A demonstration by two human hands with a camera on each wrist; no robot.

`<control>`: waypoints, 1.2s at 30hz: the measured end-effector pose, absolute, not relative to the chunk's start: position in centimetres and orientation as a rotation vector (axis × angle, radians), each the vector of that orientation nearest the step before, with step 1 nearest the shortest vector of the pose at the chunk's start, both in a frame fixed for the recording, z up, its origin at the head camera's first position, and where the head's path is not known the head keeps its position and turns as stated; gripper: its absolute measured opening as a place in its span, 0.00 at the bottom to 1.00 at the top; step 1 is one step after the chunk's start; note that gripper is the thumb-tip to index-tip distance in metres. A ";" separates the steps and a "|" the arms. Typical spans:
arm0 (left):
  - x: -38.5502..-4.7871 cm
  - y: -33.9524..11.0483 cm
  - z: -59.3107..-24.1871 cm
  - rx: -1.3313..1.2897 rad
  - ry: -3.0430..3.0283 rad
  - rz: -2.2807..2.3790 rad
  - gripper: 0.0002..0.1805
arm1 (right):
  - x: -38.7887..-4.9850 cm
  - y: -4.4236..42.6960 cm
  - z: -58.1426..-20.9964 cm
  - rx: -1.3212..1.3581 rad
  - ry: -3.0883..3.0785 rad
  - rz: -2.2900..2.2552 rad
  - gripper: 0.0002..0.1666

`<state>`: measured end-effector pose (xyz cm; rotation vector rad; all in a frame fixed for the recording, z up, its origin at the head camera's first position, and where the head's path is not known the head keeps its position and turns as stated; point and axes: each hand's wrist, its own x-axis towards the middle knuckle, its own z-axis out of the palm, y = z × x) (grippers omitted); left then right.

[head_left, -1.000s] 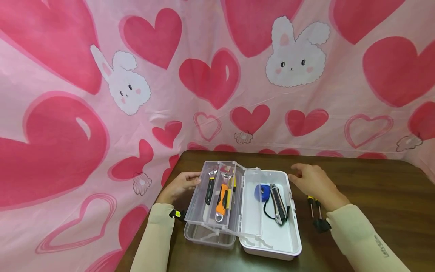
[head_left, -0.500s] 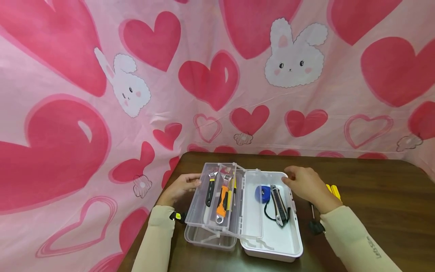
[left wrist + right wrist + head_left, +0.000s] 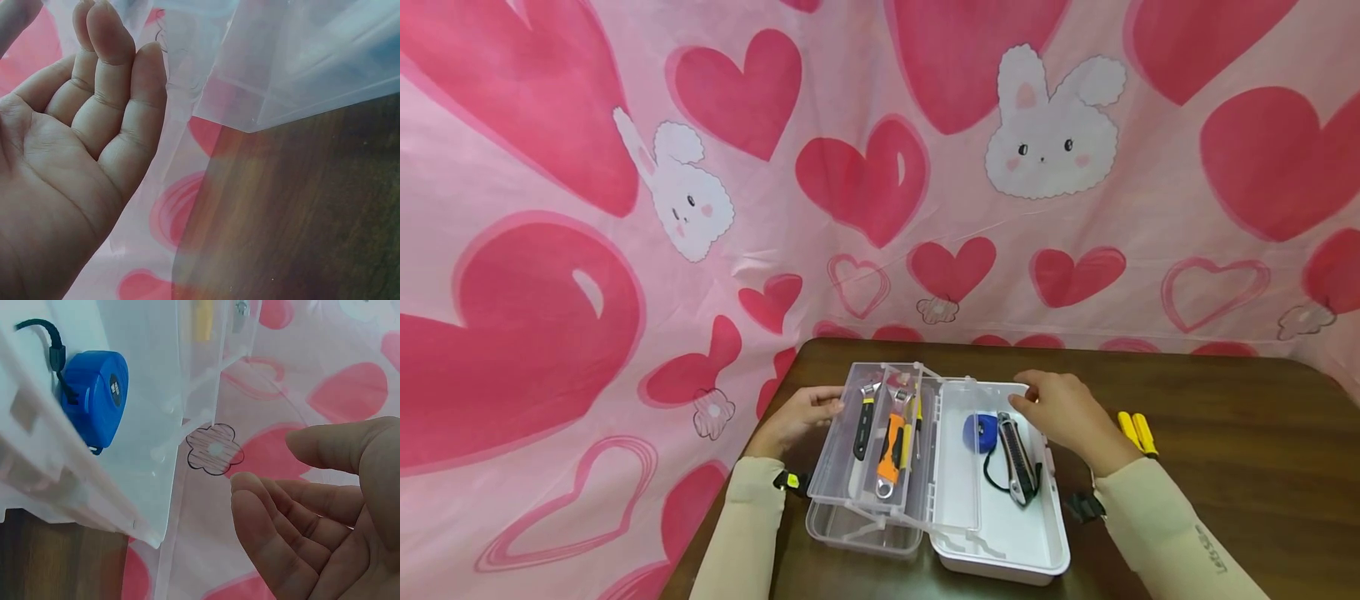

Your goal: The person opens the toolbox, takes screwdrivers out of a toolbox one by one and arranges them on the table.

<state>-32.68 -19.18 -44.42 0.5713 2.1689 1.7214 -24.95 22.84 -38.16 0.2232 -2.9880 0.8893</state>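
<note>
A white toolbox (image 3: 1000,533) lies unfolded on the table, with a blue tape measure (image 3: 981,433) and a utility knife (image 3: 1017,460) in its base. Its clear trays (image 3: 827,483) at the left hold a black-handled wrench (image 3: 864,427), an orange-handled wrench (image 3: 891,448) and a thin yellow tool (image 3: 917,414). My left hand (image 3: 801,418) is at the tray's outer edge with relaxed fingers; the left wrist view shows the palm (image 3: 62,169) empty beside the clear plastic. Over the box's far right corner hovers my right hand (image 3: 1071,417), thumb and fingers apart, holding nothing, in the right wrist view too (image 3: 312,525).
Two yellow-handled screwdrivers (image 3: 1137,433) lie on the brown table (image 3: 1247,467) right of the box, partly hidden by the right arm. A pink heart-patterned cloth (image 3: 955,208) hangs behind and left of the table.
My right hand has moved left toward the box's far edge, and the yellow screwdriver handles have come into view behind it. The left hand has stayed nearly still.
</note>
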 end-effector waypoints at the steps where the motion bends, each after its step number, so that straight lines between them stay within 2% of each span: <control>1: -32.7 -19.2 -44.4 0.565 2.166 1.723 0.27 | -25.0 22.8 -38.2 0.222 -2.988 0.892 0.32; 26: -32.6 -19.1 -44.1 0.543 2.144 1.735 0.24 | -25.6 20.4 -39.2 0.240 -2.979 0.958 0.31; 36: -30.8 -18.2 -41.7 0.592 2.141 1.720 0.24 | -25.9 19.6 -39.1 0.275 -2.965 0.989 0.31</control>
